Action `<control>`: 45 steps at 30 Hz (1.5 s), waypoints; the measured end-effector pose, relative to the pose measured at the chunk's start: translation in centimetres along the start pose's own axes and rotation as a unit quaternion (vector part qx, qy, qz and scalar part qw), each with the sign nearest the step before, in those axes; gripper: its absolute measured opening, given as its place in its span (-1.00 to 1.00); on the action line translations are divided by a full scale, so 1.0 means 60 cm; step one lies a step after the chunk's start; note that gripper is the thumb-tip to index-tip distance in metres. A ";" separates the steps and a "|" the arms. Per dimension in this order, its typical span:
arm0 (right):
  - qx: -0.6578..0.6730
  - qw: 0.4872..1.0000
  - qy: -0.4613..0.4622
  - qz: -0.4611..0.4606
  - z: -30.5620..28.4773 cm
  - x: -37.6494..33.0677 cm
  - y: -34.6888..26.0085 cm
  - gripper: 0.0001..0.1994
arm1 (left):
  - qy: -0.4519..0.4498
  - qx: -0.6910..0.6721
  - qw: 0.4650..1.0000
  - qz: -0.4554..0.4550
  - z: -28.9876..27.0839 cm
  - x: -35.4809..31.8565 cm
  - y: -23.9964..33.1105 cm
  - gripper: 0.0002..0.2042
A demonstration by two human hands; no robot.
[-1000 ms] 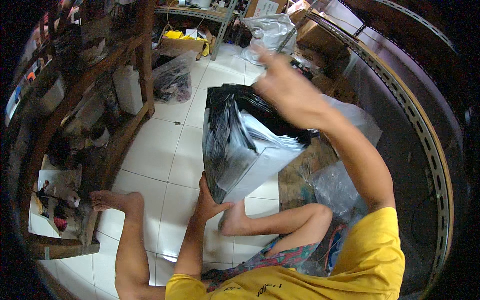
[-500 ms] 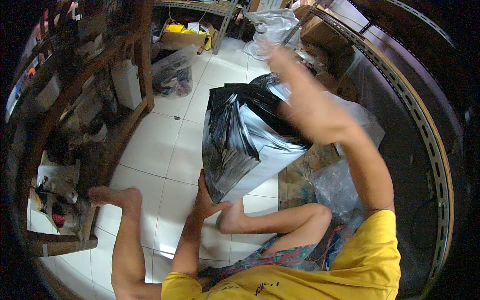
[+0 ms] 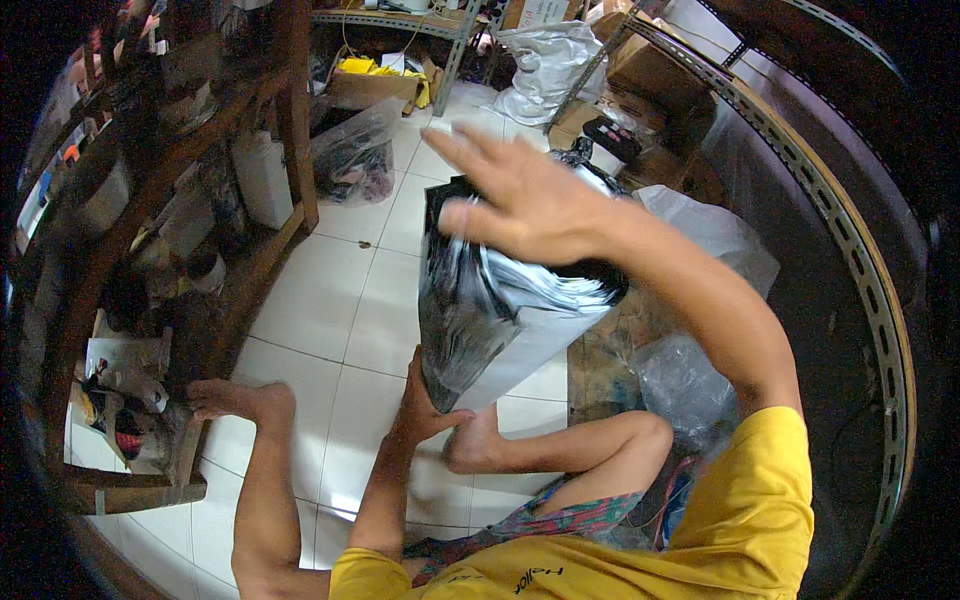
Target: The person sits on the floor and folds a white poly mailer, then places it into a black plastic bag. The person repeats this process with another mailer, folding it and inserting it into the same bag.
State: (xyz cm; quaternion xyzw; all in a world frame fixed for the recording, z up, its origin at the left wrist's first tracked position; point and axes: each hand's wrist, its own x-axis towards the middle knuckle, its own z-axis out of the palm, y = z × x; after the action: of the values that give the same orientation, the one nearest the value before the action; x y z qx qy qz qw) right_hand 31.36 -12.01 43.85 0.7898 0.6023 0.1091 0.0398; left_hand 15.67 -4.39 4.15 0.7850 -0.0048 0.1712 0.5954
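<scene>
your left hand [image 3: 425, 405] grips the bottom corner of the black plastic bag [image 3: 490, 300], upright at centre. your right hand [image 3: 520, 200], fingers spread open, hovers at its 12 o'clock.

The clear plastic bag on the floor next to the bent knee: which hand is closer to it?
Left, though neither touches it. The left hand grips the black bag's bottom, across the knee from the clear plastic bag. The right hand is raised over the black bag's top, farther up.
</scene>
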 end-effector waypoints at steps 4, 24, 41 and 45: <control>0.159 0.983 0.088 -0.031 -0.048 -0.013 0.009 -0.16 | -0.019 -0.006 1.000 -0.018 0.003 0.002 0.016 0.45; 0.154 0.985 -0.069 0.037 -0.007 -0.068 0.009 -0.07 | 0.023 0.011 1.000 -0.014 0.036 -0.001 0.029 0.44; 0.176 0.976 0.131 0.003 -0.049 -0.012 0.037 -0.13 | -0.006 -0.018 1.000 -0.014 0.026 0.001 0.030 0.42; 0.145 0.988 0.036 0.049 -0.011 -0.028 0.010 -0.21 | 0.005 0.008 1.000 0.014 0.024 0.000 0.029 0.43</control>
State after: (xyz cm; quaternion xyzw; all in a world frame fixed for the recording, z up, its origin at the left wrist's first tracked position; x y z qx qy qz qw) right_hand 31.34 -13.82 44.43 0.8114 0.5733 0.0504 -0.1023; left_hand 15.66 -6.24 5.46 0.7887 -0.0109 0.1833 0.5866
